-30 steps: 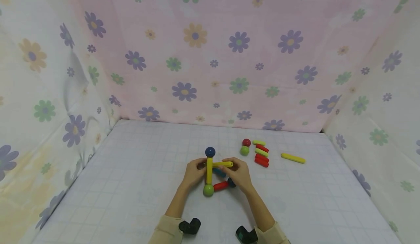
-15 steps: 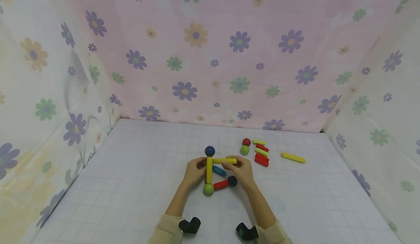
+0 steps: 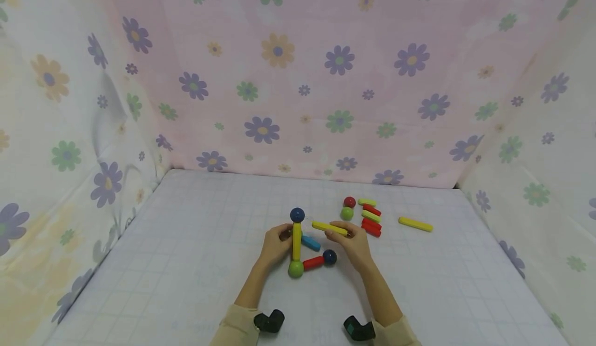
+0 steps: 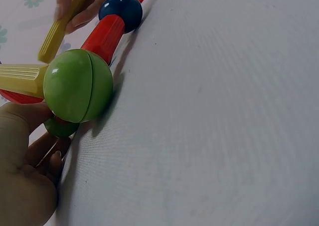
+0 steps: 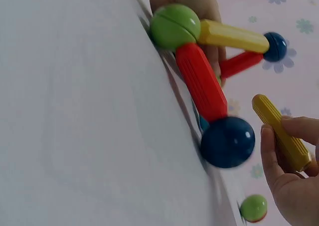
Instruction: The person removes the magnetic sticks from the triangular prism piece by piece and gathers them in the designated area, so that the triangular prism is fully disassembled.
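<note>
A rod-and-ball structure stands mid-table: a yellow rod (image 3: 296, 241) joins a blue ball (image 3: 297, 214) to a green ball (image 3: 295, 269), and a red rod (image 3: 313, 262) runs on to a second blue ball (image 3: 329, 257). A teal rod (image 3: 310, 243) lies inside it. My left hand (image 3: 276, 243) grips the structure on its left side, the thumb against the green ball (image 4: 77, 85). Just right of the structure, my right hand (image 3: 352, 238) pinches a loose yellow rod (image 3: 329, 227) (image 5: 281, 132), whose free end hangs apart from the blue ball (image 5: 228, 141).
Loose pieces lie to the right: a red ball (image 3: 349, 201), a green ball (image 3: 346, 213), several short red and yellow-green rods (image 3: 371, 215) and a long yellow rod (image 3: 416, 224). Flowered cloth walls (image 3: 298, 77) close in the back and both sides.
My right hand has drawn the loose yellow rod to the right, off the structure's top, and tilted it. The left hand and the structure have stayed put.
</note>
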`<state>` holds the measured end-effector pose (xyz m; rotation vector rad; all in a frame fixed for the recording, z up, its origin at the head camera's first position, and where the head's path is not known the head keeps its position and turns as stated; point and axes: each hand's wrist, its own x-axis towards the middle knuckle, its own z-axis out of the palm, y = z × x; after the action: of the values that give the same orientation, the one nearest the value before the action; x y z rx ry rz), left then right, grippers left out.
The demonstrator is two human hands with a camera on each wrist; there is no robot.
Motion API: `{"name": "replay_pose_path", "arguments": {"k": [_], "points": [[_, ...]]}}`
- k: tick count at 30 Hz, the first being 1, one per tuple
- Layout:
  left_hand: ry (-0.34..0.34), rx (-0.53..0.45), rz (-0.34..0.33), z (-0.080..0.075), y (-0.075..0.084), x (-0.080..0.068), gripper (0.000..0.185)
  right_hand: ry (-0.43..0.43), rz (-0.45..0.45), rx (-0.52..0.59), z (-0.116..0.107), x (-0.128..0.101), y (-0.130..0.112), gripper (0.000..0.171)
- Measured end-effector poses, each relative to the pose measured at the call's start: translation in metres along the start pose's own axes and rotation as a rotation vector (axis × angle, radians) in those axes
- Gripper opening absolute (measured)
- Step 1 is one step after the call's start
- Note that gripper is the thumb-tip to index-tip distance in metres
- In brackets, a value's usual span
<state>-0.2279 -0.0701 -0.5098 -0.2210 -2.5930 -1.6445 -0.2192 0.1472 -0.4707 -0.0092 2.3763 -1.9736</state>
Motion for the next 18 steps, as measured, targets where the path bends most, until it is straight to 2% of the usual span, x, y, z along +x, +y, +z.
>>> {"name": "replay_pose_path", "arguments": {"k": [7,18], "points": [[0.006,0.000,-0.002,0.002,-0.002,-0.002,0.035,0.039,-0.032,-0.108,-0.035,0.002,0.016,0.042],[0.026,0.013,0.029,0.002,-0.001,-0.003,0.034,0.104,0.011,-0.153,-0.081,-0.006,0.026,0.047]]}}
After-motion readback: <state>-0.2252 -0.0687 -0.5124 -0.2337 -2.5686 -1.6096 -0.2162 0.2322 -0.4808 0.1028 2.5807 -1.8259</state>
